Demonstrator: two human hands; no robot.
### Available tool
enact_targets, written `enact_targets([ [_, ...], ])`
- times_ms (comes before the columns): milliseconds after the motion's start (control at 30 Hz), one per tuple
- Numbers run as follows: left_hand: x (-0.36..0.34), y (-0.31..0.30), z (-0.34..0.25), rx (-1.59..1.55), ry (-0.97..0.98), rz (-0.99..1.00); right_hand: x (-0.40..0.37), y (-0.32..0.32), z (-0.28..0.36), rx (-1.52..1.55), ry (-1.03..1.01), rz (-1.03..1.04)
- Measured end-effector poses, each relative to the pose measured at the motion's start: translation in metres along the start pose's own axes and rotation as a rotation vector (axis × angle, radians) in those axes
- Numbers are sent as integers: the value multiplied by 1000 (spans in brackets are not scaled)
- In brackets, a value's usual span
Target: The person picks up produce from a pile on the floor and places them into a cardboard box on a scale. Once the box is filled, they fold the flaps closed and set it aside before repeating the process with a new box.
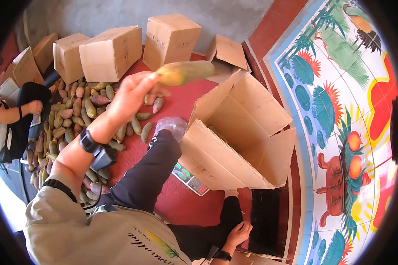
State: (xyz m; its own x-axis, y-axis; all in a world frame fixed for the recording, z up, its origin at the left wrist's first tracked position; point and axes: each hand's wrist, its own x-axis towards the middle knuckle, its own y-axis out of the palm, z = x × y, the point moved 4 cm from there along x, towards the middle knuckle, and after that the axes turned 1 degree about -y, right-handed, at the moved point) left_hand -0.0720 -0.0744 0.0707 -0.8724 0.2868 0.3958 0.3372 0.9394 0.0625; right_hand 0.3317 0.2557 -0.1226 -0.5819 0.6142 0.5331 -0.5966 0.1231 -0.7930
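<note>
My left hand (139, 90) is raised in the upper middle and grips a long green-and-yellow fruit (185, 73) by its yellow-orange end. The fruit is blurred and points right, above the near flaps of a large open cardboard box (225, 161). Something elongated shows dimly inside that box. Lower down, my right hand (239, 234) rests by my dark-trousered leg with its fingers curled together and no object visible in them. A large pile of green and reddish elongated fruits (66, 119) lies on the red floor to the left.
Several cardboard boxes (106, 51) line the back wall. At the far left, another person's hand (34, 107) is near a small device. A scale with a keypad (197, 186) sits beside the open box. Clear plastic (172, 127) covers my foot. A painted tile wall (336, 132) stands right.
</note>
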Motion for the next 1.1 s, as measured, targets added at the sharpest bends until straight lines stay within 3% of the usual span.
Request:
enact_targets([
  [233, 11, 96, 7, 108, -160, 277, -3, 0, -6, 6, -4, -33],
  [333, 12, 126, 21, 352, -45, 377, -6, 3, -11, -1, 0, -48],
  [400, 10, 143, 24, 758, 431, 355, -5, 1, -10, 7, 8, -42],
  [533, 8, 162, 30, 784, 505, 416, -6, 4, -13, 25, 50, -41],
  [600, 10, 165, 36, 929, 349, 527, -6, 4, -13, 13, 54, -34],
  [833, 6, 162, 37, 1004, 358, 448, -5, 2, -10, 16, 41, -29],
  [1033, 1, 164, 32, 831, 574, 301, -6, -1, -8, -46, 93, 31],
  [1100, -2, 163, 32, 768, 758, 220, -6, 2, -13, -31, 93, -6],
])
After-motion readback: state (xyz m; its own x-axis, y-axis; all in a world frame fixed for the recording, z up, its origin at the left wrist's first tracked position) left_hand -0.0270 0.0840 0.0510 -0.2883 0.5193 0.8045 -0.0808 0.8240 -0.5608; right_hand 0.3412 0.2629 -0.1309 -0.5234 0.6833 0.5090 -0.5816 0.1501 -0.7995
